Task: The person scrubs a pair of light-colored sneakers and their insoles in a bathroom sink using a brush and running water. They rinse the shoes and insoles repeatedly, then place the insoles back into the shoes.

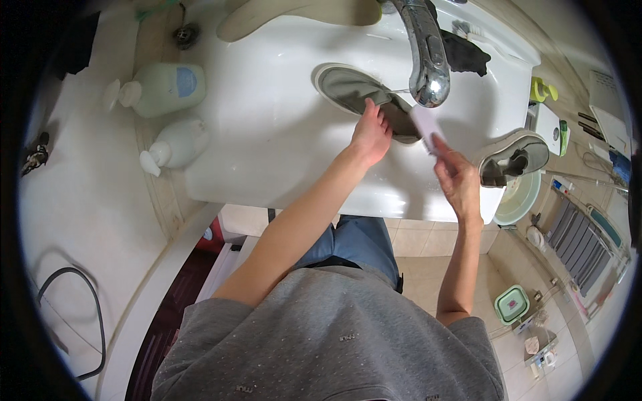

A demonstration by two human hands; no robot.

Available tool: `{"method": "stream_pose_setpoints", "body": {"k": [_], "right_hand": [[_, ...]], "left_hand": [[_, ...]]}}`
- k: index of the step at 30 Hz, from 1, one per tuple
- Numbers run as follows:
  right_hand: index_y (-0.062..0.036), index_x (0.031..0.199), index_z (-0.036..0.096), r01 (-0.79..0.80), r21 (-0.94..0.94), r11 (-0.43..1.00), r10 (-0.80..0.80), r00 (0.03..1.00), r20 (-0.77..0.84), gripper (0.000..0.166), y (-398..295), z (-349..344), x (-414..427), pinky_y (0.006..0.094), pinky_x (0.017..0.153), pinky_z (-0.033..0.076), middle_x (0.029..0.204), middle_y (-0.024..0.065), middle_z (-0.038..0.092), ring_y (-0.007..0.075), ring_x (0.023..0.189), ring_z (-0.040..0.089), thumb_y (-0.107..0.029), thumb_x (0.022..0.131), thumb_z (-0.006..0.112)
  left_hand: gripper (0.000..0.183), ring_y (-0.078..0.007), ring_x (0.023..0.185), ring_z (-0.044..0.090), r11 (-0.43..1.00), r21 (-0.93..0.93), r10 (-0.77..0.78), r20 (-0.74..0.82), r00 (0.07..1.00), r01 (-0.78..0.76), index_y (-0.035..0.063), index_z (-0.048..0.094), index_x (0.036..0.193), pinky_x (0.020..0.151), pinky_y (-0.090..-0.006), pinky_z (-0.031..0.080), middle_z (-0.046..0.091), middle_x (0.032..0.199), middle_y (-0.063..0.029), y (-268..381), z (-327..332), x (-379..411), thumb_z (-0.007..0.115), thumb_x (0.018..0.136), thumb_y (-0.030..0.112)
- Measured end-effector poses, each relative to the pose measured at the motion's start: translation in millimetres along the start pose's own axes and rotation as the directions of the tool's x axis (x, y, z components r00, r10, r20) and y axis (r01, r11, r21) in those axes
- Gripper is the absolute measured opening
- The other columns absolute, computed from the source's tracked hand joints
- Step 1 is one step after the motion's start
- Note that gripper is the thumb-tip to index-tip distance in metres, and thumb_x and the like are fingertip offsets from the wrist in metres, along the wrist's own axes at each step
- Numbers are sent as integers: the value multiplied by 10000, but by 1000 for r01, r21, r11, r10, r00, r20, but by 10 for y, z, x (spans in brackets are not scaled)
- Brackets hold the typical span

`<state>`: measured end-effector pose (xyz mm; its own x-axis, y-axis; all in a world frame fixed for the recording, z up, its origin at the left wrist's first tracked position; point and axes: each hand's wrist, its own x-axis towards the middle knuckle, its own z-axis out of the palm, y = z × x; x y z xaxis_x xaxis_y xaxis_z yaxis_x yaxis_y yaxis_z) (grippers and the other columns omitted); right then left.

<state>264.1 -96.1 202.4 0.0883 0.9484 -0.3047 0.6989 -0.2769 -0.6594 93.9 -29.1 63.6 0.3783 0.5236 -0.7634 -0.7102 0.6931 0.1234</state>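
Note:
A wet grey fabric shoe [346,90] with a white sole edge lies in the white washbasin [251,165], below the chrome faucet [429,55]. My left hand [372,133] grips the shoe near its opening, the thumb pressed on the upper. In my right hand [457,183] is a pale purple brush [426,125], slightly blurred, beside the heel end of the shoe. Its bristles are not visible from here. A second grey shoe [516,158] rests at the basin's right edge, to the right of my right hand.
Two pump bottles, one large [158,90] and one smaller [183,143], are on the left. A beige insole [301,15] lies along the back rim. Behind the faucet are a black cloth [466,52] and a white brush [474,32]. A pale green basin [524,200] sits lower right.

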Motion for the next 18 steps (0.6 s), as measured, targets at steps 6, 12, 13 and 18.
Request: {"method": "stream_pose_setpoints", "body": {"k": [6, 12, 13, 18], "right_hand": [[-197, 1168, 700, 169, -404, 899, -101, 978, 183, 310, 251, 532, 315, 477, 679, 535, 837, 146, 684, 368, 747, 671, -148, 875, 611], [-243, 1251, 648, 265, -481, 836, -136, 949, 285, 362, 396, 518, 529, 470, 670, 553, 864, 134, 676, 374, 769, 675, -151, 909, 576], [-259, 1266, 642, 289, -474, 832, -136, 934, 330, 369, 362, 476, 530, 465, 672, 554, 883, 129, 675, 382, 787, 674, -161, 917, 574], [-152, 1216, 634, 352, -505, 788, -262, 934, 242, 369, 282, 1107, 818, 455, 645, 565, 963, 179, 659, 363, 784, 683, -61, 864, 567]], "left_hand": [[733, -217, 1450, 280, 801, 591, -18, 183, 983, -95, 28, 187, 1550, 1226, -350, 169, 264, 1586, -76, 172, -166, -318, 381, 1041, 518], [994, -250, 1418, 341, -826, 538, 245, 610, 753, -167, 122, 310, 1525, 1160, -350, 327, 352, 1525, -99, 943, -64, -460, 855, 703, 240], [1032, -251, 1399, 364, -873, 466, 225, 647, 728, -145, 136, 317, 1520, 1144, -349, 355, 368, 1511, -86, 1097, -178, -253, 876, 657, 220], [1074, -243, 1347, 415, -902, 407, 99, 513, 853, -140, 149, 355, 1484, 1111, -354, 413, 419, 1463, -30, 1420, -346, 277, 914, 567, 140]]}}
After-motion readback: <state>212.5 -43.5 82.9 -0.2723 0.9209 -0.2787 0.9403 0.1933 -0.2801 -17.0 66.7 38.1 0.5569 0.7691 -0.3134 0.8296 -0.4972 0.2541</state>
